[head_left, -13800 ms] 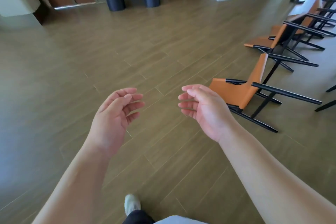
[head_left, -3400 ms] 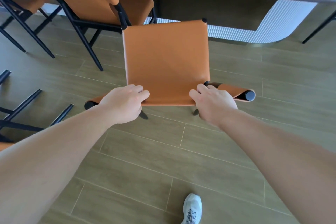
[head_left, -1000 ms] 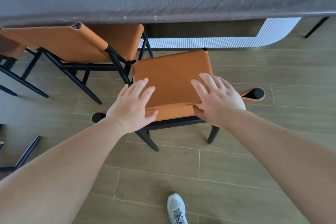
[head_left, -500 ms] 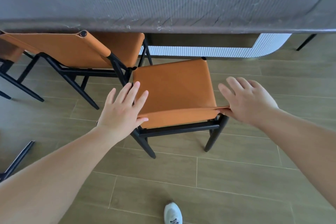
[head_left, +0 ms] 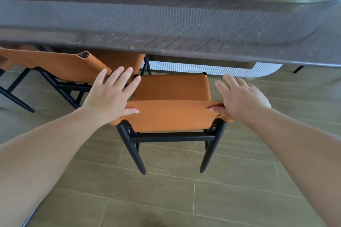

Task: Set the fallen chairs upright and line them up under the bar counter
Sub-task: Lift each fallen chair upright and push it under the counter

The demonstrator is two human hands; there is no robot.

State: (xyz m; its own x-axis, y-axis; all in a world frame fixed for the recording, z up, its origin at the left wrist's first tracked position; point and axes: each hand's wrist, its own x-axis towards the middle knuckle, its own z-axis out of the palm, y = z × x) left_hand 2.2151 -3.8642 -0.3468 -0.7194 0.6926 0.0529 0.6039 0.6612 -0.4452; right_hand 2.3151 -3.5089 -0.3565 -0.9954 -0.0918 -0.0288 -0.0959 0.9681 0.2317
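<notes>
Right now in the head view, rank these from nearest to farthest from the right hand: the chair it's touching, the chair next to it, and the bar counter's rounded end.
1. Chair: under the right hand, touching its backrest.
2. Counter's rounded end: ahead, slightly right.
3. Neighbouring chair: far left, beyond the left hand.

wood-look plank floor (head_left: 166, 199) is what's carrying everything here. the orange chair (head_left: 171, 116) under both hands stands upright on it on black legs, and a second orange chair (head_left: 73, 68) stands just left of that grip, both tucked at the bar counter (head_left: 184, 29).
</notes>
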